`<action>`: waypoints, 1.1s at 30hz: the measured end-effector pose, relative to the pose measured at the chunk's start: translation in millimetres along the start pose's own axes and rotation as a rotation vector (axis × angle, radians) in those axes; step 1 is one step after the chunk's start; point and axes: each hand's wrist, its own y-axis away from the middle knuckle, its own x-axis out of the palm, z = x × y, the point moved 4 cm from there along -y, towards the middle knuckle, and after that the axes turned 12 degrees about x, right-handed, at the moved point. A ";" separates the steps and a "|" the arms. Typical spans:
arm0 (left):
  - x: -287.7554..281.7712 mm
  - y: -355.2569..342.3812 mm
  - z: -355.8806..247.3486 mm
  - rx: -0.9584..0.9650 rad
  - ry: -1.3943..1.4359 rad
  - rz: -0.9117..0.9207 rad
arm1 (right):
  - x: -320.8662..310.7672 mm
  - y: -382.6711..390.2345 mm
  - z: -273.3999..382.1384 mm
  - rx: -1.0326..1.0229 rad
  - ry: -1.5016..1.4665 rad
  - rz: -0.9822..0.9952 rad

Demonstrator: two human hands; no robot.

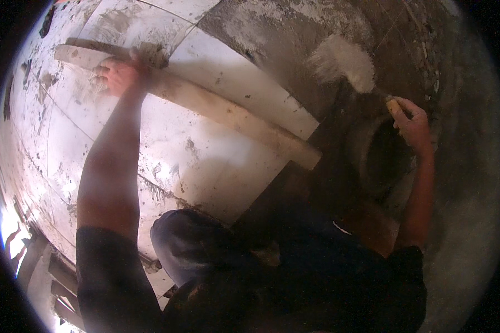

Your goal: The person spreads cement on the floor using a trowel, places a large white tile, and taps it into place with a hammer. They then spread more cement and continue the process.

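Note:
A long pale straight bar (222,114) lies diagonally across white, cement-smeared tiles (205,183). My left hand (119,75) is near its far-left end, fingers curled over it. At the right, my right hand (411,125) grips the yellowish handle (394,106) of a tool, probably a trowel. Beyond its tip, a blurred light-grey mass (344,64) of mortar or powder shows against the dark grey surface (283,33); the tool's blade is hard to make out.
Below the tool is a dark, round bucket-like opening (389,150), dim in shadow. My bent knee (178,244) is at the lower middle, beside the tiles. Broken boards or slabs (61,277) lie at the lower left, near a bright edge.

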 end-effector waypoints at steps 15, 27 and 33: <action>-6.7 -1.8 -3.5 -0.031 0.094 0.070 | 46.3 -27.9 81.5 -0.368 -0.065 0.026; -12.9 0.1 -6.6 -0.033 0.085 0.088 | 18.4 -175.5 149.2 -0.316 -0.096 -0.274; -8.1 -1.6 -2.4 -0.011 0.088 0.044 | -27.2 -160.8 81.6 -0.172 -0.127 -0.271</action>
